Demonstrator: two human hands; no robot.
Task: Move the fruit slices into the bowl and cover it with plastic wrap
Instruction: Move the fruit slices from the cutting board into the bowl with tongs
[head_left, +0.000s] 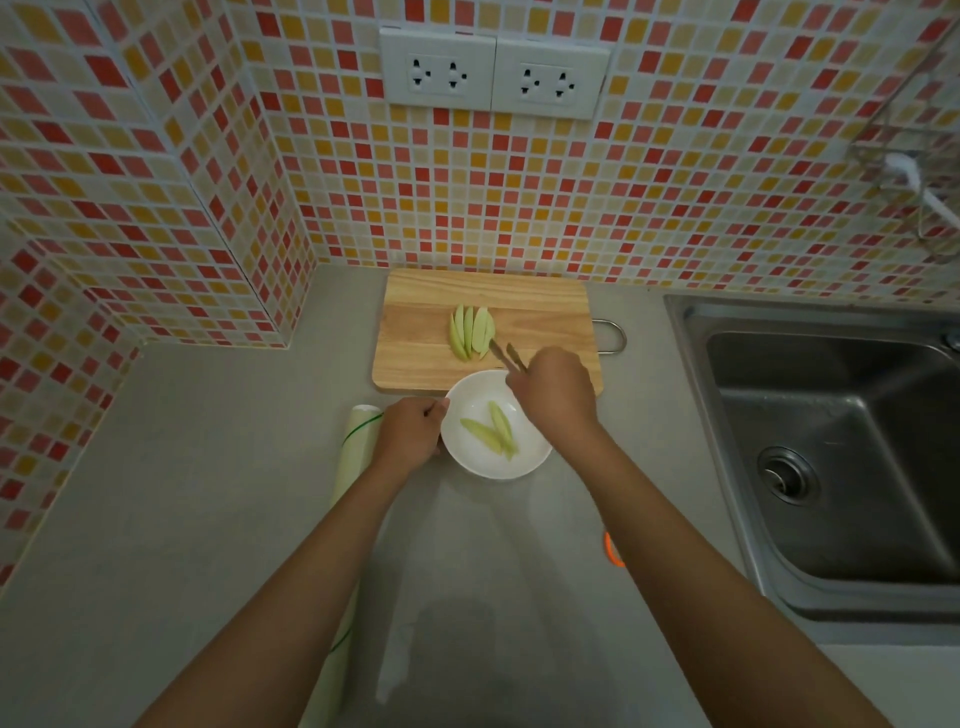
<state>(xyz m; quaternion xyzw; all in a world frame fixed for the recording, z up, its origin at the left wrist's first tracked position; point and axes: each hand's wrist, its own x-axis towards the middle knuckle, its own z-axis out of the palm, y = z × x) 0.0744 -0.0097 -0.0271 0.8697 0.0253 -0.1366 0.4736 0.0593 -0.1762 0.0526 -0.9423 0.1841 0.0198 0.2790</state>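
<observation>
Several pale green fruit slices (471, 332) lie fanned on a wooden cutting board (415, 338). Just in front of the board stands a white bowl (470, 457) with a few slices (493, 430) inside. My left hand (410, 434) grips the bowl's left rim. My right hand (553, 389) is above the bowl's right edge and holds small tongs (506, 356), whose tips are slightly apart beside the rightmost slice on the board. A roll of plastic wrap (356, 452) lies on the counter left of the bowl, partly under my left arm.
A steel sink (831, 441) fills the right side. The tiled wall with two outlets (493, 73) rises right behind the board. An orange object (613, 551) peeks out by my right forearm. The grey counter (208, 493) stretches left and toward me.
</observation>
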